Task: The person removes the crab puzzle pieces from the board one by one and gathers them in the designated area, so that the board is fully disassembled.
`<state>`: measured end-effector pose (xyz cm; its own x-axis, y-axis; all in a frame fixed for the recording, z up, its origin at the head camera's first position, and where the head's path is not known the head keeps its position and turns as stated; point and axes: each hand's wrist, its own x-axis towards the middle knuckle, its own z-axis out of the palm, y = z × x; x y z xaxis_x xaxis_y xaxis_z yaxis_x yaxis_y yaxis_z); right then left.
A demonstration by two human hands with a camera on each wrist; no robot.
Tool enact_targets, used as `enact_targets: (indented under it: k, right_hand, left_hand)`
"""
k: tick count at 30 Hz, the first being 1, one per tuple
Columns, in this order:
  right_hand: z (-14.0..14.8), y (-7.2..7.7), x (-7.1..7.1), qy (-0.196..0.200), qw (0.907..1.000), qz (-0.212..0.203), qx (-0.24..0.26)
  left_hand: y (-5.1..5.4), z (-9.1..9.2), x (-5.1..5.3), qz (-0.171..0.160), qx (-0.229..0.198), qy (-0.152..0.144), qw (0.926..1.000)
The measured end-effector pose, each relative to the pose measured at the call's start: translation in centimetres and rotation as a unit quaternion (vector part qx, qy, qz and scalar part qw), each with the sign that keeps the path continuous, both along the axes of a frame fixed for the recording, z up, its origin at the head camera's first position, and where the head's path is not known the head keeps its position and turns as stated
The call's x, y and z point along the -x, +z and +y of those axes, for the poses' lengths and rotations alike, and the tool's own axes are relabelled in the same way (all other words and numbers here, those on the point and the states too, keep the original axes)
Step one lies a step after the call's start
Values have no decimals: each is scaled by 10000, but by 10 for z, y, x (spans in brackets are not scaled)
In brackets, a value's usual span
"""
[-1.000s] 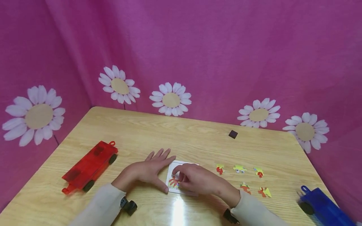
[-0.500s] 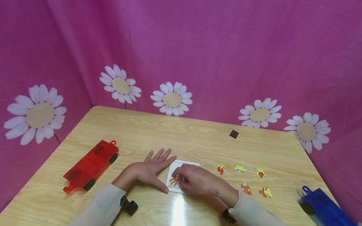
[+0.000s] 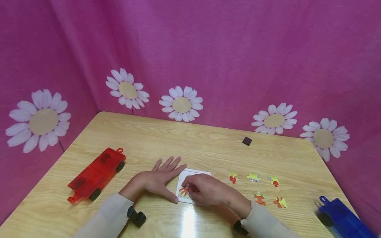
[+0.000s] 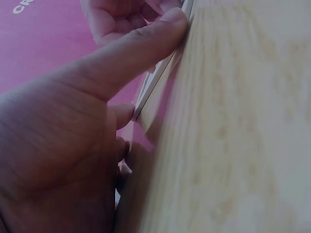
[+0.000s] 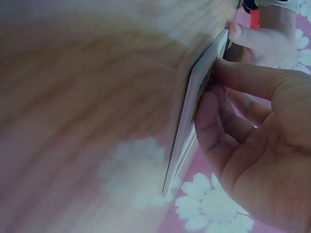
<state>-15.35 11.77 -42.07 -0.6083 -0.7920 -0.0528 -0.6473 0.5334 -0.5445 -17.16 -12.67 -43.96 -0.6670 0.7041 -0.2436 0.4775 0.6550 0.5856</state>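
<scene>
A white puzzle tray lies flat on the table between the two hands. My left hand is spread out at its left side, with thumb and forefinger touching the tray's edge; the thumb also shows against the rim in the left wrist view. Over the tray my right hand has curled fingers, pinching a puzzle piece down against it; the right wrist view shows the thumb and fingertips low on the tray. Part of a red and yellow puzzle piece shows in the tray's lower left. The hand hides the rest.
Several loose puzzle pieces lie in two rows right of the tray. A red toy car stands at the left, a blue toy car at the right edge. A small dark square lies farther back, before a pink flowered curtain.
The right hand's fingers shift very slightly over the tray. The left hand stays at the tray's edge. The whole head view drifts a little to the right.
</scene>
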Motion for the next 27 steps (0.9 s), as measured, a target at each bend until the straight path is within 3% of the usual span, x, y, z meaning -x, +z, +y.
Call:
enact_targets:
  k: [10,22,27]
  right_hand:
    - [0,1,4,21,9996,-290,8]
    - [-4,4,-2,-190,9997,159,-61]
    - [-5,6,-3,-148,9998,99,-12]
  left_hand:
    - [0,2,1,-56,108,46,9999]
    - [0,3,0,6,192,62,9998]
    - [1,3,0,-28,189,76,9998]
